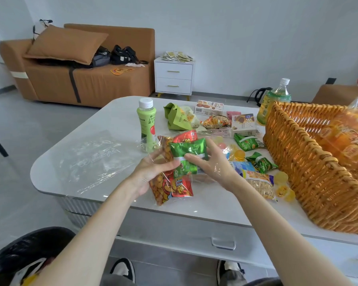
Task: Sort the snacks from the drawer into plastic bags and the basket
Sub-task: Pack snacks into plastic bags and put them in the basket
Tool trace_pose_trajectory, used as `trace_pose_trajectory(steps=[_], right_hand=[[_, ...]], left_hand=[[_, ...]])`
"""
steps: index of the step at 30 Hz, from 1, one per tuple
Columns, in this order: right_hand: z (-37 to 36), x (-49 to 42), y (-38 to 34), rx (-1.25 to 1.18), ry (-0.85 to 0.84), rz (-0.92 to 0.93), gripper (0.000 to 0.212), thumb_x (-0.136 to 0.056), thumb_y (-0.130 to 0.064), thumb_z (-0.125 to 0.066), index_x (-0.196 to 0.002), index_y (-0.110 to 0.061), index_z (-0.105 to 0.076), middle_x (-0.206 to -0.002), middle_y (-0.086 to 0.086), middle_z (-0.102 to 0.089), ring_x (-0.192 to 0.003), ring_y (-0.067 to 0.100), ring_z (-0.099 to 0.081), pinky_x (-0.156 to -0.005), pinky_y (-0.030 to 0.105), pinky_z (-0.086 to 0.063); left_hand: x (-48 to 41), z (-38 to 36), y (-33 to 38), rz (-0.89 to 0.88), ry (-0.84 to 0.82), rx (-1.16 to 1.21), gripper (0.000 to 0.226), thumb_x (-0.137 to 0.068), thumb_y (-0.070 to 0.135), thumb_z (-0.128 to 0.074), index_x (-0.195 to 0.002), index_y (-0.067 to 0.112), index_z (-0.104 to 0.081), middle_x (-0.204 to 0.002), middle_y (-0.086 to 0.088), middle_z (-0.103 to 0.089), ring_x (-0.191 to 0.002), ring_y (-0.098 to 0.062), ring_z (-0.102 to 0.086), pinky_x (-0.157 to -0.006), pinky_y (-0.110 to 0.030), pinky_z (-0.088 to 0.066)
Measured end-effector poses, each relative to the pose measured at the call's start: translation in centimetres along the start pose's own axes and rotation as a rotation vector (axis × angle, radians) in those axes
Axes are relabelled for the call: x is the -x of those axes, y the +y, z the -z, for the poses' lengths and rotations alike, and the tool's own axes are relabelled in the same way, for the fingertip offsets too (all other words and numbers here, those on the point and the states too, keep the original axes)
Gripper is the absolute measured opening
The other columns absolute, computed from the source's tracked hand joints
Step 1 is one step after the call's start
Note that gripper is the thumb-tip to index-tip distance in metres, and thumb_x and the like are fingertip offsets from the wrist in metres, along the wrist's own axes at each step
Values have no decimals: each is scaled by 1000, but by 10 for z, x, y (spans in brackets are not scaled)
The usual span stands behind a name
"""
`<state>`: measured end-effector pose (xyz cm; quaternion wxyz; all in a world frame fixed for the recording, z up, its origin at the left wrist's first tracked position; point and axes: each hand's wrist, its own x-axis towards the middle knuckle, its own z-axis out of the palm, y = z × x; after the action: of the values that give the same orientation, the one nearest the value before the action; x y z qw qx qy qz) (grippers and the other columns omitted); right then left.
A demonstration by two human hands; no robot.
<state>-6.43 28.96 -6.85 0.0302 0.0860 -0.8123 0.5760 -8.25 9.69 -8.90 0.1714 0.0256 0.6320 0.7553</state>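
A clear plastic bag [170, 195] hangs just above the white table [120, 118], holding a red-orange snack packet [170, 188] and green snack packets [186, 149]. My left hand [153, 170] grips the bag's left side. My right hand [213, 162] reaches into the bag's mouth and holds a green packet between thumb and fingers. A second clear bag [91, 159] lies flat on the table to the left. The woven orange basket [310, 168] stands at the right with orange jelly packs inside.
Loose snacks lie between my hands and the basket: green packets [250, 142], a yellow-blue packet [258, 182], jelly cups [285, 190], boxes [244, 122]. A green drink bottle [147, 124] stands behind the bag, a larger bottle [275, 102] behind the basket. The table drawer [223, 242] is closed.
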Motion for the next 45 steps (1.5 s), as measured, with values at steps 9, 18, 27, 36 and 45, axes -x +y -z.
trace_pose_trajectory(steps=[9,18,27,36,45], right_hand=[[16,3,5,34,-75,56,36,-86,-25,-71,-119,-19,-60,-112,-5,-67,-98,7,-65,-82,23,-51],[17,-1,-5,-538,-165,-242,13,-93,-8,-58,-104,-13,-62,-100,9,-72,-84,24,-70,-71,39,-60],[14,0,-8,-194,-58,-48,11,-84,-2,-70,-92,-8,-71,-84,-3,-74,-79,12,-70,-69,17,-53],[21,-3,3,-470,291,-287,28,-74,-21,-81,-82,0,-66,-77,12,-70,-66,24,-69,-54,29,-55],[29,5,1,79,-355,-401,29,-95,-37,-56,-113,-14,-55,-83,-6,-52,-69,5,-51,-67,20,-45]], left_hand=[[6,-7,6,14,-12,-1,73,-43,62,-84,-109,38,-63,-111,3,-71,-112,-21,-61,-96,-42,-46],[5,-5,8,-84,-34,30,83,-44,26,-96,-118,23,-57,-104,-5,-73,-97,-25,-69,-84,-38,-56],[1,-6,9,-93,36,66,59,-62,26,-78,-117,22,-57,-117,-9,-68,-108,-27,-65,-90,-41,-52],[-12,1,-4,-9,100,38,51,-83,40,-65,-128,31,-43,-121,-5,-64,-102,-26,-66,-85,-42,-53],[-19,1,-17,-89,195,-101,52,-76,49,-69,-121,43,-43,-135,-6,-53,-122,-23,-52,-105,-48,-41]])
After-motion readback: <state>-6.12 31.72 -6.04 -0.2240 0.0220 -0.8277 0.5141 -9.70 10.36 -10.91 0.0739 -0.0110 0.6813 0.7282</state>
